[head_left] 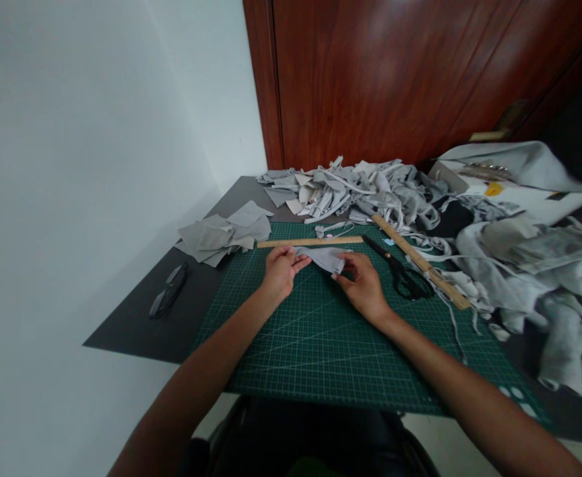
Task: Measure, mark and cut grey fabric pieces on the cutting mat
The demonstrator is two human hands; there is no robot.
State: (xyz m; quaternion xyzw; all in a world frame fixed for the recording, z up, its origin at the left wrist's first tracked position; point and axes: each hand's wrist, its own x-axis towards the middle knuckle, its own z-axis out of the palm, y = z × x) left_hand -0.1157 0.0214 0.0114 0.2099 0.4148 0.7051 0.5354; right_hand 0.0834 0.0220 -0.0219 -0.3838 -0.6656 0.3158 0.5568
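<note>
A small grey fabric piece (323,258) lies on the green cutting mat (321,338). My left hand (280,270) pinches its left end, and my right hand (363,285) grips its right, folded end. Just beyond the fabric a short wooden ruler (309,242) lies across the mat. Black scissors (400,271) rest on the mat right of my right hand, with a long wooden ruler (420,262) lying diagonally beside them.
A stack of cut grey pieces (224,233) sits at the mat's far left. A heap of grey scraps (355,189) fills the back, with more fabric (534,265) piled on the right. Dark glasses (168,299) lie on the grey table, and a wooden door (400,79) stands behind.
</note>
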